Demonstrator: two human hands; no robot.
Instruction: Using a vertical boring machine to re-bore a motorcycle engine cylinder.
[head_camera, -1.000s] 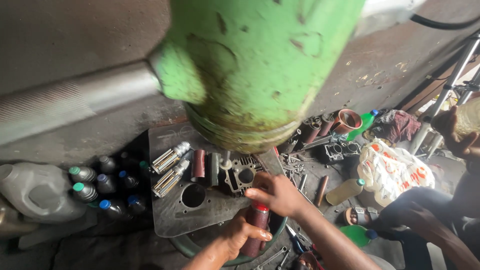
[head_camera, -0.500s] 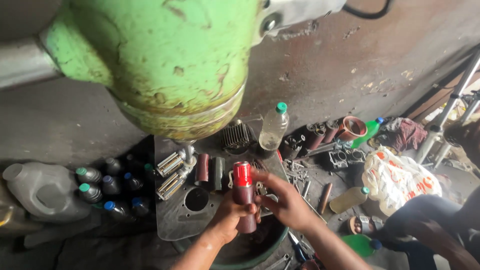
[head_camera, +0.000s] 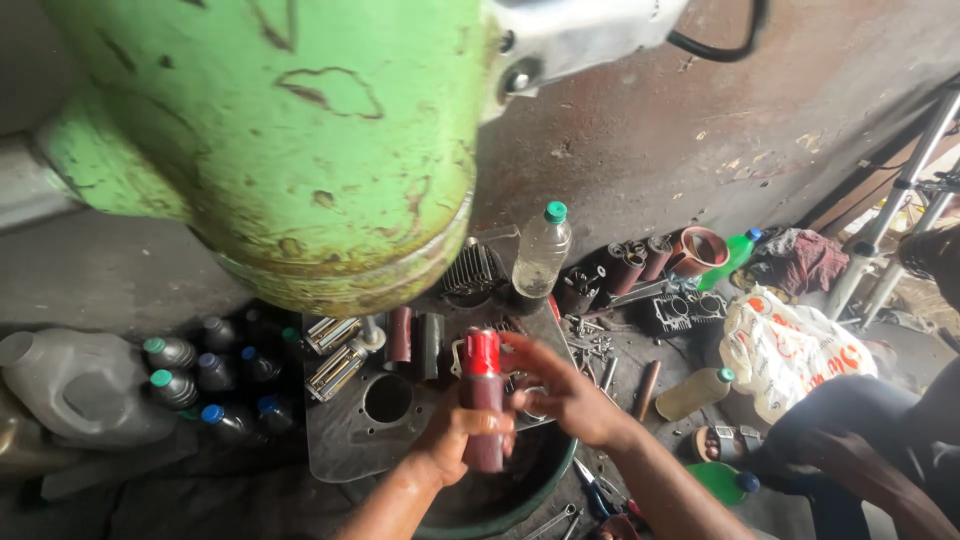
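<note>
Red-capped spray can (head_camera: 482, 400), upright above the green basin's (head_camera: 540, 495) rim, is clasped by the left hand (head_camera: 455, 435); right hand (head_camera: 560, 395) spread open beside it (cap not yet removed).

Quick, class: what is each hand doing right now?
Left hand: closed, holding the red-capped cylinder.
Right hand: fingers spread open beside the cylinder; contact unclear.

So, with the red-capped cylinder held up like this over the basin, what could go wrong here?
1. The left hand alone grips the cylinder; the right hand only touches it with open fingers, so it might slip into the green basin.
2. The big green machine part hangs close above, so lifting higher may knock it.
3. Loose metal parts crowd the plate; a dropped cylinder could scatter them.
</note>
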